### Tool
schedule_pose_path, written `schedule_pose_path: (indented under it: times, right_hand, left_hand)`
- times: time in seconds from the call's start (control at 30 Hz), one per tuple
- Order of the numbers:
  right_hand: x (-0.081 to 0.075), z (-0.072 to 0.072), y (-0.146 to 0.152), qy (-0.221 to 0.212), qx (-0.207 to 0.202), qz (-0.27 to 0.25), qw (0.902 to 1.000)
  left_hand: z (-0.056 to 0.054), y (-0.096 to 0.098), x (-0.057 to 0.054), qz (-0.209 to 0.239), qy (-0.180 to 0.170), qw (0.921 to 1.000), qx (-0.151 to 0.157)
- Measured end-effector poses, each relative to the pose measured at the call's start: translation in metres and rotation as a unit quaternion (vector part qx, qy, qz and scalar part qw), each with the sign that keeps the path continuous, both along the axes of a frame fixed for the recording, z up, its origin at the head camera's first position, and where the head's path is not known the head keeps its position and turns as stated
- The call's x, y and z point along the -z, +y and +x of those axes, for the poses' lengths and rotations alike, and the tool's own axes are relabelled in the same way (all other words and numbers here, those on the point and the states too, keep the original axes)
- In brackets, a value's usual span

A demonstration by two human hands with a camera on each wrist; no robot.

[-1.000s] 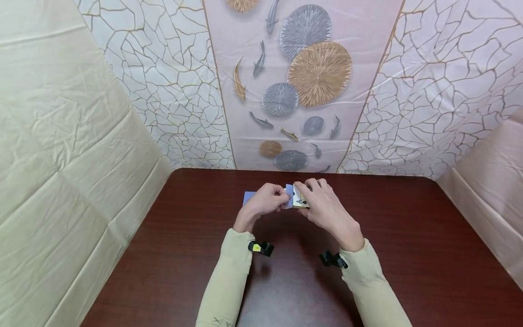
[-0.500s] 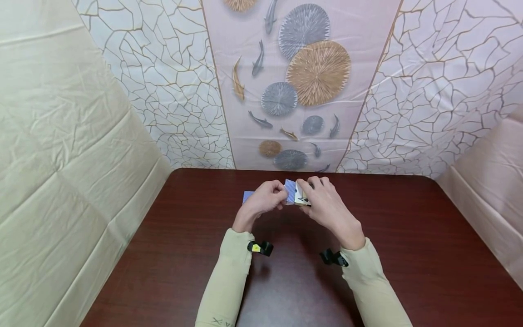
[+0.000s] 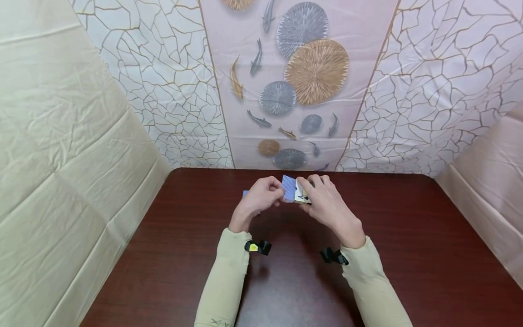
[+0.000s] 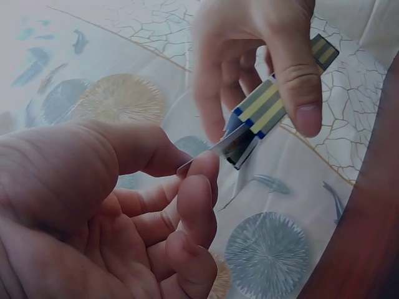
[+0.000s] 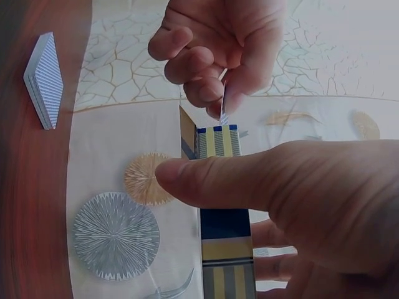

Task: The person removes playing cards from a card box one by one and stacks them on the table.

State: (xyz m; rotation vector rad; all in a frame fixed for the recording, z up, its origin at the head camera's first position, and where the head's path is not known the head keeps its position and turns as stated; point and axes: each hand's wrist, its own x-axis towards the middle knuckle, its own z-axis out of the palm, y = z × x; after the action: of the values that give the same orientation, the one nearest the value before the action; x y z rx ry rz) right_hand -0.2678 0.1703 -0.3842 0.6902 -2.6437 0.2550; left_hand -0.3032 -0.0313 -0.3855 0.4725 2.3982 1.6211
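My right hand (image 3: pixel 330 206) grips a playing card box (image 3: pixel 300 194) above the far part of the table, thumb along one striped side (image 5: pixel 225 223). A white face with a black A and a spade shows on the box. Facing its open end, my left hand (image 3: pixel 258 200) pinches a blue-backed playing card (image 3: pixel 288 187) between thumb and fingers. In the left wrist view the card (image 4: pixel 228 141) appears edge-on, reaching from the fingertips to the box mouth. Whether more cards are inside is hidden. A stack of blue-backed cards (image 5: pixel 46 84) lies on the table, mostly behind my left hand in the head view.
The dark red-brown table (image 3: pixel 171 268) spreads beneath both arms. A patterned cloth backdrop (image 3: pixel 318 72) with fish and round leaves hangs beyond its far edge. Pale cloth (image 3: pixel 73 172) hangs on the left, and more at the right.
My left hand has shifted slightly left, away from the box. More of the blue card back now shows between the hands. The right hand stays nearly in place, gripping the box.
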Motion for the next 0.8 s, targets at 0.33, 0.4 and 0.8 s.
schedule_pose_path:
  times: [0.33, 0.4, 0.8]
  right_hand:
    - [-0.001, 0.0, 0.001, -0.003, 0.003, -0.006, 1.0]
    - [-0.002, 0.001, 0.001, -0.003, 0.005, -0.006, 1.0]
    - [-0.003, 0.001, 0.001, -0.007, 0.005, -0.003, 1.0]
  left_hand:
    - [-0.002, -0.011, -0.004, 0.005, 0.008, 0.9999, -0.009]
    - [-0.002, -0.013, -0.005, 0.005, 0.006, 0.9999, -0.014]
    - [-0.004, -0.025, -0.005, 0.027, 0.01, 0.9989, -0.036]
